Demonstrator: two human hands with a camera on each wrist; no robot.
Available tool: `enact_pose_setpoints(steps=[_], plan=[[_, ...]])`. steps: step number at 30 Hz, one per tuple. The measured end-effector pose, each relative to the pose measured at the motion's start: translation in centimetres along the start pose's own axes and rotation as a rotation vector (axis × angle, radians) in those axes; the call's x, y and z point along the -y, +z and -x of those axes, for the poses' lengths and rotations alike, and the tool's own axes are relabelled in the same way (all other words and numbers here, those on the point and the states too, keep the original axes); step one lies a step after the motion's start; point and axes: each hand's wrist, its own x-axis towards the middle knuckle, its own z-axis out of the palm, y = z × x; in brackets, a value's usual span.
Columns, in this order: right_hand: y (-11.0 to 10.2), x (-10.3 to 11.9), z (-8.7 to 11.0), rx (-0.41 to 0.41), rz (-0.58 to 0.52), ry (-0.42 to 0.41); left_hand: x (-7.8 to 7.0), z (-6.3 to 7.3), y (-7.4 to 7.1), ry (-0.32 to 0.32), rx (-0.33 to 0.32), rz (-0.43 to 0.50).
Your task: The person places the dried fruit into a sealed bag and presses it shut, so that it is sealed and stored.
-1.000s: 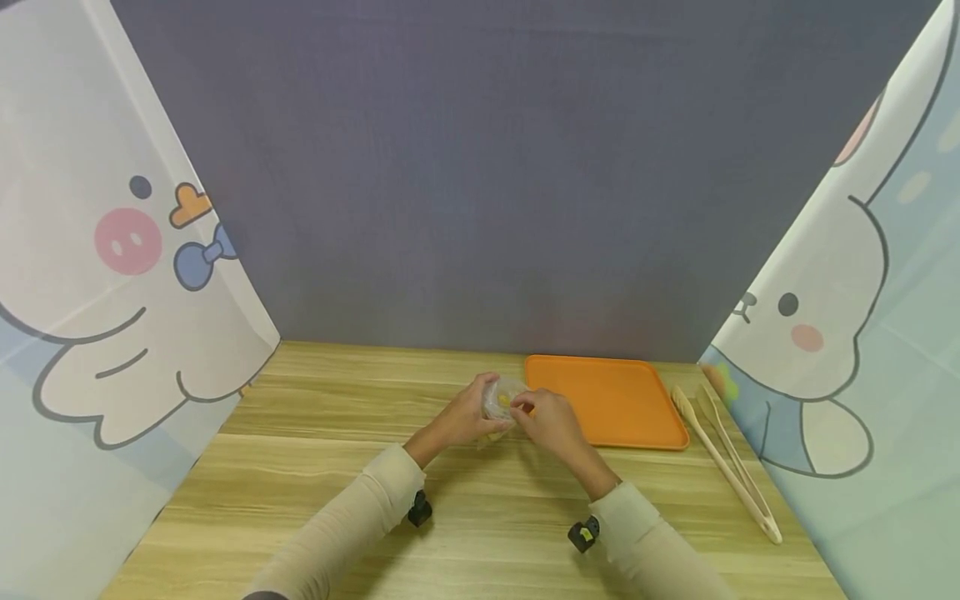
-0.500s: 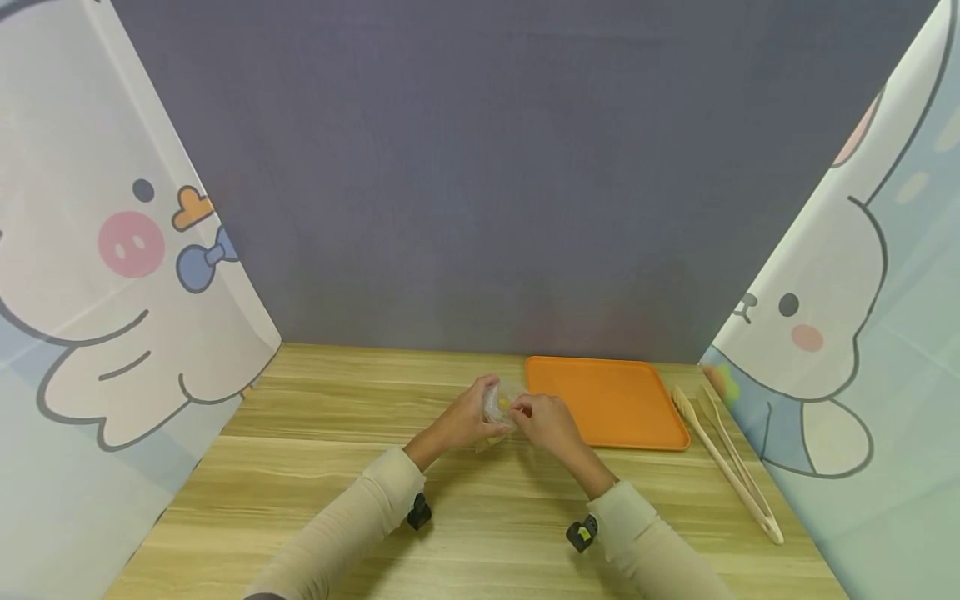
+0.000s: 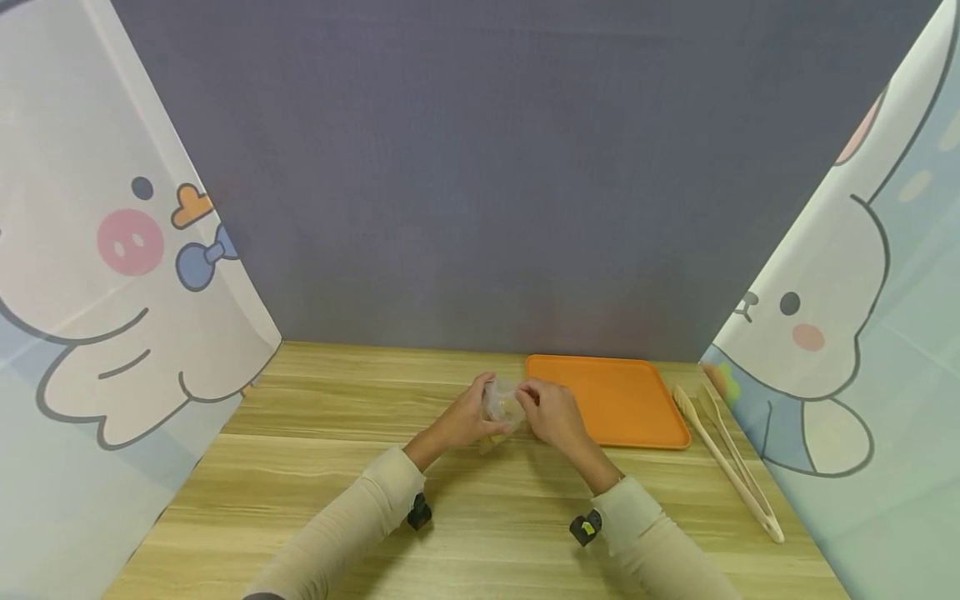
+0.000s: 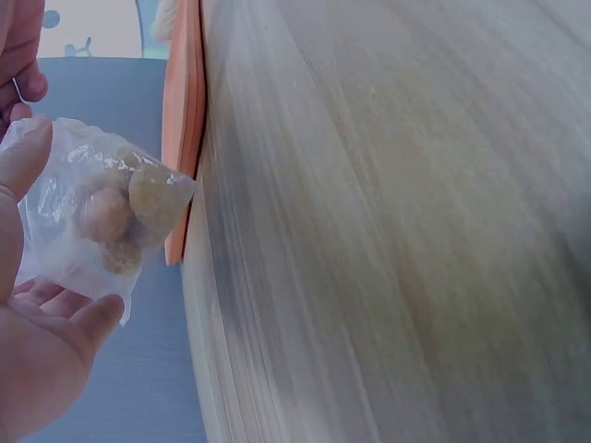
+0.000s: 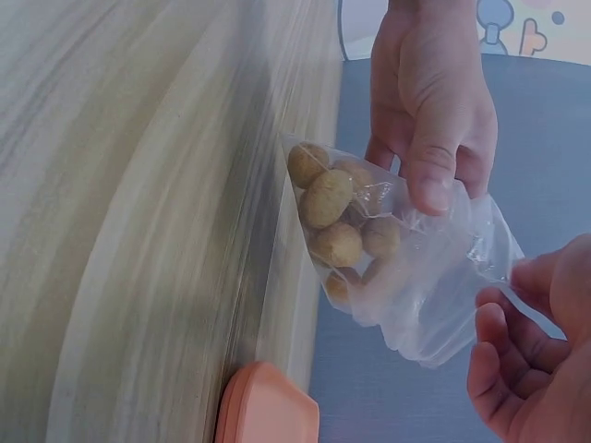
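A clear plastic bag is held up over the table in front of me, its lower corner pointing down. Several round tan balls, like small fried dough balls, are gathered in that corner. My left hand grips the bag from the left, thumb on one side and fingers on the other. At the bag's upper rim, the thumb and finger of my right hand pinch the plastic, clearest in the right wrist view. The bag's mouth faces upward toward the head camera.
An orange tray lies flat behind and right of my right hand. Long wooden tongs rest along the table's right side. A grey panel stands along the back, with printed cartoon sheets at both sides.
My right hand has shifted slightly right and away from me, from over the bag's middle to its right rim. The bag's mouth looks wider. My left hand stays nearly still.
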Motion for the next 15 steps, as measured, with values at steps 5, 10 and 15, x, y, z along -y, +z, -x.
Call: enact_pose_setpoints(steps=[5, 10, 15], plan=[[-0.4, -0.1, 0.0, -0.036, -0.015, -0.013, -0.1, 0.1, 0.0, -0.019, 0.006, 0.068], [-0.9, -0.6, -0.2, -0.086, -0.006, -0.086, -0.3, 0.3, -0.3, -0.023, 0.026, 0.107], [-1.5, -1.1, -0.4, -0.118, 0.005, -0.139, -0.4, 0.6, -0.8, -0.009, 0.016, 0.049]])
